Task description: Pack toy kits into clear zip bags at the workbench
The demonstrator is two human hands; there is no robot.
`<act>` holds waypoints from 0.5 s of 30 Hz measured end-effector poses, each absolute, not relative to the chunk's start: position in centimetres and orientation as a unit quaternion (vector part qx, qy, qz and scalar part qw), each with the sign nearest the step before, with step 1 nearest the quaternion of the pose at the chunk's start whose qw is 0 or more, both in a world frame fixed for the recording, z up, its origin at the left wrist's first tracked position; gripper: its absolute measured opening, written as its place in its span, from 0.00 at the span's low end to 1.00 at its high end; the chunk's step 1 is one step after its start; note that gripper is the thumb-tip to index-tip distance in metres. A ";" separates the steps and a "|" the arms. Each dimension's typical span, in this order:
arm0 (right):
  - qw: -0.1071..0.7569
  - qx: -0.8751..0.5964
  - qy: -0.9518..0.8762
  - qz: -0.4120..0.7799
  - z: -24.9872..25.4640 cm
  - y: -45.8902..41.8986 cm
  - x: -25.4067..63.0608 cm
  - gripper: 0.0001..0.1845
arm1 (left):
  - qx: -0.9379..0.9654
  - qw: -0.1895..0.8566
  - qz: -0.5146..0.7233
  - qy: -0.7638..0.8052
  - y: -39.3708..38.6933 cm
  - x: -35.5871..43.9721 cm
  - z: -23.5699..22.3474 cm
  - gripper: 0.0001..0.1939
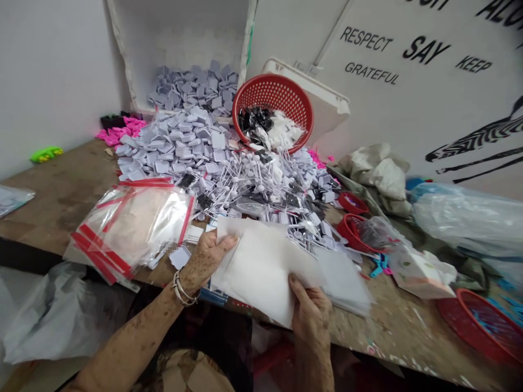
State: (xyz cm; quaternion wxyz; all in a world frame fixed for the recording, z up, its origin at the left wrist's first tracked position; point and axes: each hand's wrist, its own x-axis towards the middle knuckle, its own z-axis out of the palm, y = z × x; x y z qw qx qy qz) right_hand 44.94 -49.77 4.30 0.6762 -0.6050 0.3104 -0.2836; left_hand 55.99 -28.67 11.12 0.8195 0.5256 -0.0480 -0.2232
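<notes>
Both of my hands grip a stack of thin white translucent sheets or bags (265, 272) over the wooden workbench (61, 201). My left hand (206, 261), with metal bangles on its wrist, holds the stack's near left edge. My right hand (310, 310) pinches the lower edge, its fingers partly hidden behind the sheets. Just beyond the stack lies a heap of pale lilac plastic stick pieces (253, 188), and a spread of small flat lilac combs (180, 147) runs toward the wall. To the left of my left hand lie clear zip bags with red edges (131, 228).
A tilted red plastic basket (273, 103) holds black and white pieces at the back. Pink pieces (120, 130) and a green toy (46, 154) lie back left. Small red bowls (351, 226), crumpled plastic bags (466, 218) and a red tub (482, 326) crowd the right.
</notes>
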 end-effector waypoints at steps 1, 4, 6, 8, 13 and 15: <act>0.676 -0.603 0.315 -0.283 4.4 -49.8 44.9 0.19 | 0.535 0.812 -0.226 -0.057 -28.7 56.0 11.2 0.23; 0.693 -0.591 0.308 -0.275 4.8 -49.7 44.9 0.21 | 0.556 0.798 -0.220 -0.078 -28.9 55.9 11.3 0.20; 0.713 -0.577 0.297 -0.266 5.2 -49.5 44.9 0.23 | 0.562 0.798 -0.205 -0.075 -29.0 55.9 11.4 0.19; 0.726 -0.565 0.294 -0.260 5.6 -49.2 44.9 0.23 | 0.561 0.802 -0.195 -0.067 -29.1 55.9 11.4 0.19; 0.736 -0.541 0.312 -0.263 5.9 -48.9 44.8 0.24 | 0.576 0.795 -0.179 -0.063 -29.0 55.9 11.0 0.17; 0.735 -0.543 0.311 -0.261 5.8 -48.9 44.8 0.23 | 0.589 0.786 -0.176 -0.059 -29.0 55.8 10.8 0.16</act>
